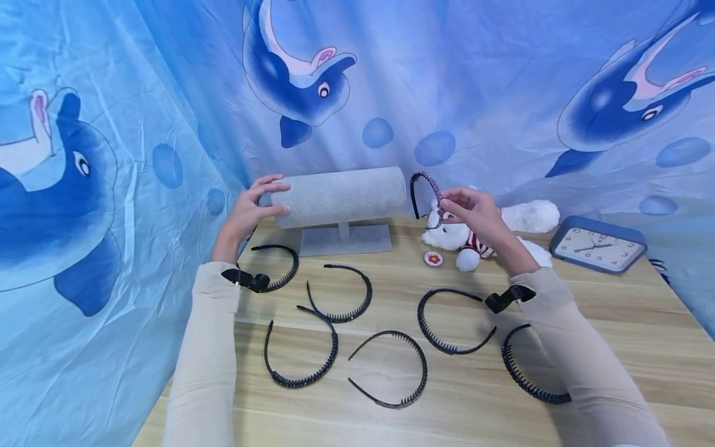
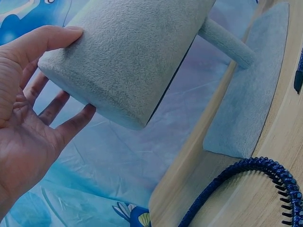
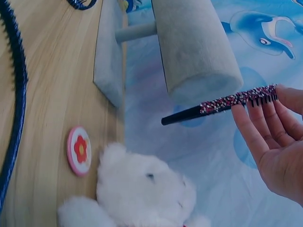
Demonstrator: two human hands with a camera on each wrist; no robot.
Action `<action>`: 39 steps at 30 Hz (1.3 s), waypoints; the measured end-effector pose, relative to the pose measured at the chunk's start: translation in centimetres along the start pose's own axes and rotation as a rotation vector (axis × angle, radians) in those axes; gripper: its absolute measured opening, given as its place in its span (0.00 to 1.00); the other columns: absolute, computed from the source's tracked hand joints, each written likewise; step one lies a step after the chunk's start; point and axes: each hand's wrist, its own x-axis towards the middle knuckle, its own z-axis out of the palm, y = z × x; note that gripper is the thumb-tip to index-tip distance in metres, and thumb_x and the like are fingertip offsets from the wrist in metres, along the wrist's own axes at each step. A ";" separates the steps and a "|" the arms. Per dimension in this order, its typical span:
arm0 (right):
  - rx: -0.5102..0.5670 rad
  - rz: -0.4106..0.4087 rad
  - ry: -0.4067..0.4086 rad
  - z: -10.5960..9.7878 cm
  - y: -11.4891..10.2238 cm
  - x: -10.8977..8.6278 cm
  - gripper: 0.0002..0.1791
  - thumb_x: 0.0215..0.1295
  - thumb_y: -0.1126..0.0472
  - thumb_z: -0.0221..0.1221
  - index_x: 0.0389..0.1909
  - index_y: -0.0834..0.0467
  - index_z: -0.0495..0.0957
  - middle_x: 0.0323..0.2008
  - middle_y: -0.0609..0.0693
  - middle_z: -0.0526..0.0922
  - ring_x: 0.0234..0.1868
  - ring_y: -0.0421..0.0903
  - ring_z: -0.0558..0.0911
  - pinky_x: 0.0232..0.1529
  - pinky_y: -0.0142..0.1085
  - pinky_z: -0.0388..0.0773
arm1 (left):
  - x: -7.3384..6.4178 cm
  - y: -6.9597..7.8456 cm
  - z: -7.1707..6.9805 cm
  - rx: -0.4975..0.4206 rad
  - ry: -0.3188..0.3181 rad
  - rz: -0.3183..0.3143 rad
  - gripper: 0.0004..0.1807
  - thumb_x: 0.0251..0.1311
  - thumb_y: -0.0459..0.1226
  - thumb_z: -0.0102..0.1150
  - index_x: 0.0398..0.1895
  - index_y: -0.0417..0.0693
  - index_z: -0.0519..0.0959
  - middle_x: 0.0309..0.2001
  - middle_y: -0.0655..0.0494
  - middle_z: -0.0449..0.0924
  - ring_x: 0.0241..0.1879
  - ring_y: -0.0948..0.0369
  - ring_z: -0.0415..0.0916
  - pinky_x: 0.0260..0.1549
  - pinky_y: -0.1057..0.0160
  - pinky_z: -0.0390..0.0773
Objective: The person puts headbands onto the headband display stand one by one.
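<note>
A grey plush-covered headband stand (image 1: 343, 195), a horizontal roll on a post and flat base, stands at the back of the table. My left hand (image 1: 248, 208) grips the roll's left end, thumb in front and fingers around the end face. My right hand (image 1: 475, 211) pinches a headband (image 3: 222, 101) covered in pink and silver sparkles, with black comb teeth inside. It is raised upright just beyond the roll's right end (image 3: 206, 87), its tip beside that end face. In the left wrist view a dark blue toothed headband (image 2: 255, 165) lies below the stand's base.
Several dark toothed headbands (image 1: 421, 372) lie spread over the wooden table (image 1: 475, 416). Behind my right hand are a white plush bear (image 1: 533, 217), a round flower badge (image 1: 432, 259) and a blue-framed clock (image 1: 599, 245). A dolphin-print curtain (image 1: 475, 74) surrounds the table.
</note>
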 end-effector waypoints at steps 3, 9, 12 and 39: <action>0.029 -0.023 0.030 0.8 0.1 0.6 0.18 0.73 0.59 0.61 0.56 0.67 0.78 0.40 0.42 0.85 0.42 0.38 0.84 0.43 0.35 0.88 | 0.1 0.0 -0.1 0.007 0.005 -0.003 0.27 0.56 0.24 0.69 0.61 0.29 0.77 0.75 0.44 0.63 0.79 0.51 0.50 0.79 0.43 0.47; 0.044 -0.089 0.063 2.1 0.3 1.7 0.20 0.73 0.61 0.60 0.57 0.73 0.76 0.38 0.42 0.84 0.41 0.37 0.83 0.42 0.36 0.88 | 0.0 0.0 -0.1 0.009 0.008 -0.012 0.28 0.55 0.25 0.70 0.61 0.30 0.77 0.75 0.44 0.63 0.79 0.50 0.50 0.79 0.43 0.48; 0.048 -0.105 0.070 2.8 0.4 2.2 0.20 0.73 0.62 0.59 0.57 0.74 0.75 0.38 0.42 0.83 0.41 0.36 0.83 0.42 0.34 0.88 | -0.1 0.0 -0.1 0.007 0.010 0.002 0.27 0.55 0.24 0.70 0.60 0.29 0.77 0.74 0.43 0.63 0.78 0.50 0.51 0.79 0.43 0.48; 0.018 -0.205 0.141 6.6 2.0 5.2 0.17 0.72 0.66 0.60 0.55 0.74 0.79 0.40 0.56 0.83 0.37 0.39 0.81 0.40 0.37 0.88 | -0.2 0.0 -0.1 -0.014 -0.005 0.013 0.26 0.56 0.25 0.69 0.61 0.34 0.79 0.76 0.44 0.62 0.79 0.50 0.50 0.77 0.41 0.52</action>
